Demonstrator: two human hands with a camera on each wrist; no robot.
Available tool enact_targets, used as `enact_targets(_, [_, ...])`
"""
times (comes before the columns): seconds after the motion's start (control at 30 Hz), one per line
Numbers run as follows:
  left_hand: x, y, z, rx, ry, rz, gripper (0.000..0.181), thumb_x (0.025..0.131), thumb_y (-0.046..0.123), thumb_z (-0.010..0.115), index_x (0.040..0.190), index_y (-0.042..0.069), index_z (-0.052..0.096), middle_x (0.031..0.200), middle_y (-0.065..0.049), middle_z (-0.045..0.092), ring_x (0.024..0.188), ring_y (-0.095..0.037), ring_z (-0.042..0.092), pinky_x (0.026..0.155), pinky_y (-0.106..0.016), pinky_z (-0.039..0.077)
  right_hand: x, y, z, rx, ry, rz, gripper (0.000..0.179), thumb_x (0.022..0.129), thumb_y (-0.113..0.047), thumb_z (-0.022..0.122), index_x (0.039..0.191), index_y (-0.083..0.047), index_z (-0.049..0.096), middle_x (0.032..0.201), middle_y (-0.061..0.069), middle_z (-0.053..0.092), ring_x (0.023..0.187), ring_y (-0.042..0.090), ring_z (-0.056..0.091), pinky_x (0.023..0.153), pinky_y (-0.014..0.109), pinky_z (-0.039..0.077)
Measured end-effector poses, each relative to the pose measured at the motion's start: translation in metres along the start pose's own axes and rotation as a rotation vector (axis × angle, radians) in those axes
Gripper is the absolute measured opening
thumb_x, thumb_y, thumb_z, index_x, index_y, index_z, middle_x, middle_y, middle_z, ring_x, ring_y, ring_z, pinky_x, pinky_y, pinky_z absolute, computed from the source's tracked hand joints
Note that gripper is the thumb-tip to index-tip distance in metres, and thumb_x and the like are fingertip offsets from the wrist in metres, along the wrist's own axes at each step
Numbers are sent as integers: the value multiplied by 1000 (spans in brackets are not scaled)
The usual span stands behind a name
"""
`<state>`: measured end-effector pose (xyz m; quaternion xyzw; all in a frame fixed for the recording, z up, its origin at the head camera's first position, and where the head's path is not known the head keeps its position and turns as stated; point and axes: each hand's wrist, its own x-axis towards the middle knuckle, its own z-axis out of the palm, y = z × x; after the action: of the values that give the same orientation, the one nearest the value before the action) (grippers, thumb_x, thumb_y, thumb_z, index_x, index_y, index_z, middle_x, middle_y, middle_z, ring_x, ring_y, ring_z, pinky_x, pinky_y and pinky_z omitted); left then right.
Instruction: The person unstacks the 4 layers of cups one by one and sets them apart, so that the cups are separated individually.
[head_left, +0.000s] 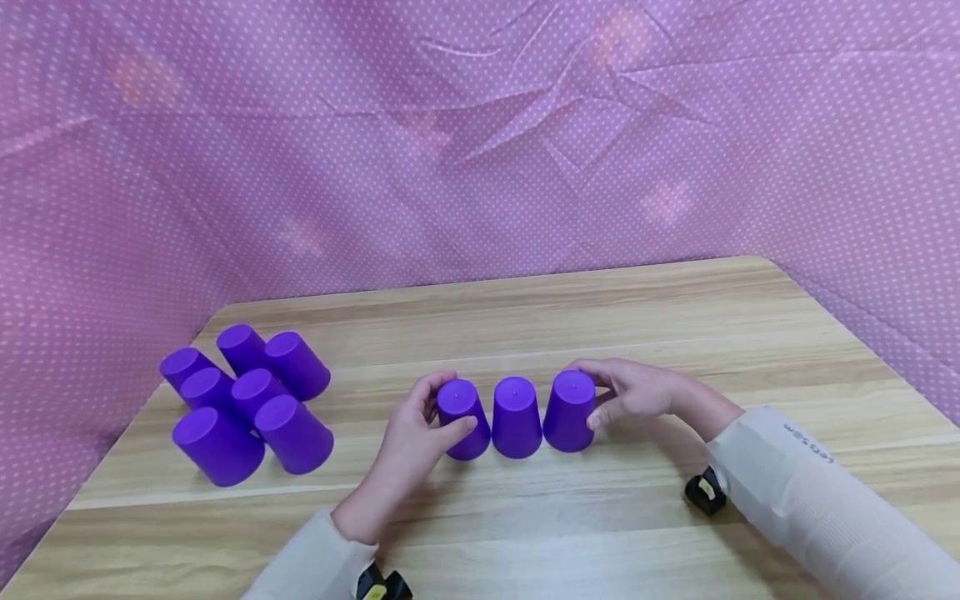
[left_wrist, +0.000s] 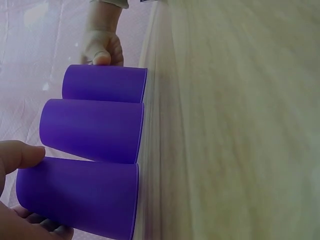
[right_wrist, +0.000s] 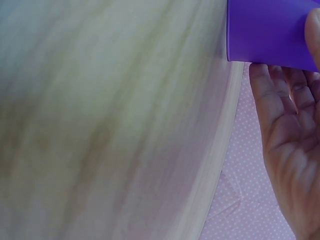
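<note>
Three purple cups stand upside down in a row on the wooden table in the head view. My left hand (head_left: 415,435) holds the left cup (head_left: 462,421), its thumb on the near side and its fingers around the far side. At the other end, my right hand (head_left: 637,393) grips the right cup (head_left: 569,412) between thumb and fingers. The middle cup (head_left: 516,418) stands between them, untouched by either hand. From the left wrist, the thumb (left_wrist: 22,154) lies against the nearest cup (left_wrist: 80,197). In the right wrist view, fingers (right_wrist: 287,92) reach behind the cup (right_wrist: 270,35).
More purple cups (head_left: 218,447) stand upside down in a loose cluster at the table's left, several in number. The wooden tabletop (head_left: 525,325) ends at the back against a pink dotted cloth (head_left: 480,167), which also hangs at both sides.
</note>
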<state>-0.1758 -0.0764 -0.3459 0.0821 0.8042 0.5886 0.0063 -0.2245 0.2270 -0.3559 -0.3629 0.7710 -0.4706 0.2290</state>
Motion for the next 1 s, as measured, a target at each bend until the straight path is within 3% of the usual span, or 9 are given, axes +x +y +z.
enact_targets(0.3, [0,-2,0,9,-10,3,57,76,2,71,128,1,48,125,-17,55,124,-31,47,108,-45,33,0,-1,0,13,-10,-9,58,80,-8,69,129,5,40,120,19,56,112,11,55,99,29,44])
enact_targets(0.83, [0,-11,2,65,-46,-59,64,72,1,74,130,2,47,124,-17,56,122,-33,48,106,-45,36,1,0,1,7,-26,-64,54,81,-6,67,126,6,41,118,20,57,110,11,56,98,30,45])
enact_targets(1.0, [1,-13,2,84,-54,-77,69,71,2,75,132,3,45,124,-17,56,121,-33,49,105,-45,38,1,0,0,1,-20,-44,56,81,-8,68,127,5,41,119,20,56,111,10,56,98,30,45])
